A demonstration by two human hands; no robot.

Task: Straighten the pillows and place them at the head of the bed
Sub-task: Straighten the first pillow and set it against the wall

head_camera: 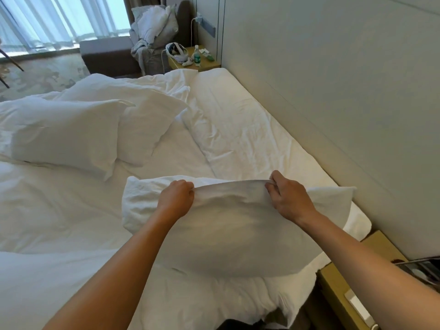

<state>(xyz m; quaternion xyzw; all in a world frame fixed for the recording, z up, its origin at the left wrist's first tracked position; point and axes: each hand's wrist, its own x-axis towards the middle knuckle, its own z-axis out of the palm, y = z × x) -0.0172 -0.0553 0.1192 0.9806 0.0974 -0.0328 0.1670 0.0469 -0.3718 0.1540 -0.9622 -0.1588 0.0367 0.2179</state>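
Note:
A white pillow [228, 234] is lifted a little above the near corner of the bed [250, 129]. My left hand [177, 198] pinches its top edge on the left, and my right hand [289, 195] pinches the same edge on the right. The edge is stretched taut between both hands. Two more white pillows lie on the left side of the bed: one [62, 136] in front, partly covering another [140, 115] behind it. The padded headboard wall [333, 91] runs along the right side of the bed.
A crumpled white duvet [47, 270] covers the left and near part of the bed. A nightstand [192, 60] with a bottle and a headset stands past the far end. A second nightstand [345, 282] is at the near right. A sofa with piled bedding [152, 27] stands by the window.

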